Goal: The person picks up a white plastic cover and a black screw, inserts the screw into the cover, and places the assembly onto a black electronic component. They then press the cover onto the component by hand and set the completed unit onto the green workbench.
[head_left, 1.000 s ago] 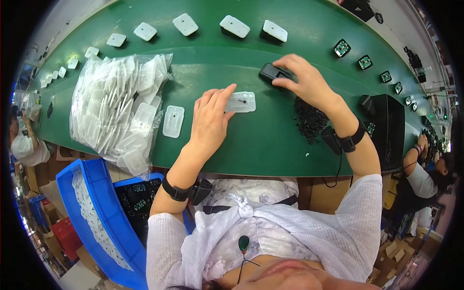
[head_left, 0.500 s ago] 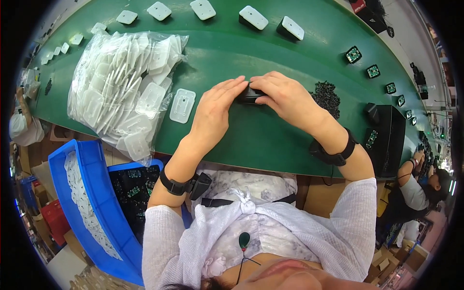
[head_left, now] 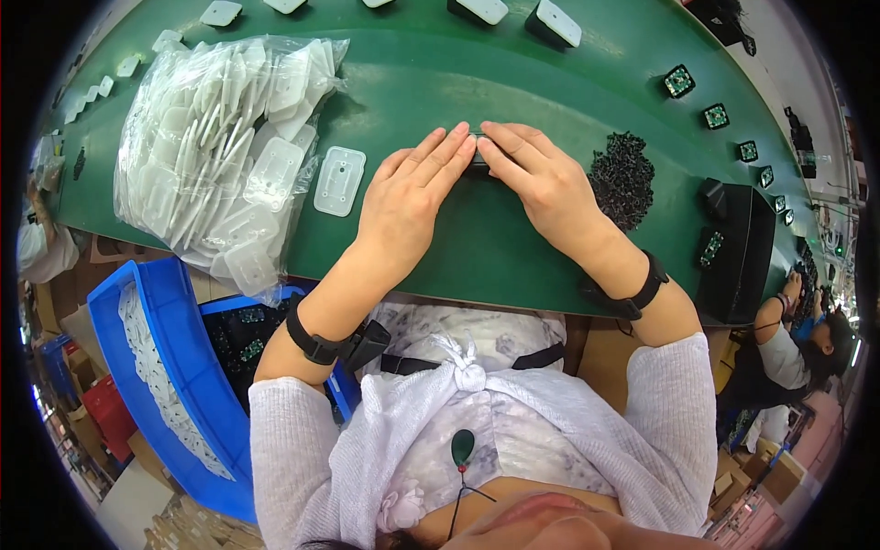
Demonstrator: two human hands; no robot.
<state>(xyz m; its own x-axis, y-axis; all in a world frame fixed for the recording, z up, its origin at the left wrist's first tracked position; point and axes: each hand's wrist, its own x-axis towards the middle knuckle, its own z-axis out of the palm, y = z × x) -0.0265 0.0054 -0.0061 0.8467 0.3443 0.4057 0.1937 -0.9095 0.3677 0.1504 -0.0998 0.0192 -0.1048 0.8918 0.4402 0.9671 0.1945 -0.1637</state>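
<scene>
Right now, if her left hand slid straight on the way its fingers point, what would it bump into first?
The left hand points up and to the right, fingertips already meeting the right hand over a small dark part. Those come first; past them lies bare green belt, as far as I can judge.

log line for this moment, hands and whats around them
left hand + right hand: pressing dark part on green belt | loose white plate left | black pile right

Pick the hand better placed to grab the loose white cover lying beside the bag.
Left. The left hand sits next to the white cover; the right hand would have to cross over it.
</scene>
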